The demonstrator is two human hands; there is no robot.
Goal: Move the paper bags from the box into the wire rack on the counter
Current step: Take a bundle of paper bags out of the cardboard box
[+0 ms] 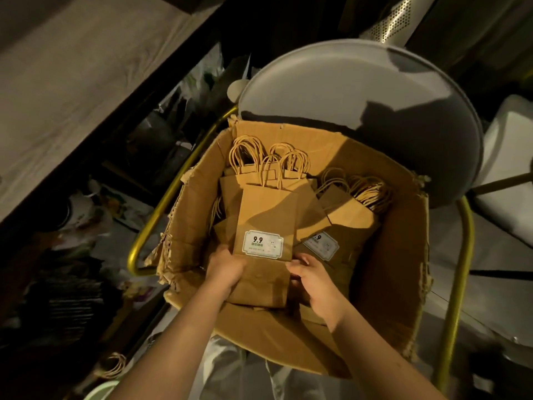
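Observation:
An open cardboard box [395, 264] rests on a gold-framed chair. Inside lie flat brown paper bags with twisted handles. The top stack of bags [268, 215] bears a white "9.9" label, and both my hands grip its lower end. My left hand [223, 269] clasps the stack's left edge. My right hand [313, 280] pinches its right edge. A second pile of bags [346, 223] with a similar label lies to the right in the box. The wire rack is not in view.
The chair's round grey backrest [346, 82] rises behind the box, with gold tube arms [161, 206] on both sides. A wooden counter edge [72, 90] runs along the upper left, with dark clutter below it. A loose bag handle [115, 365] lies lower left.

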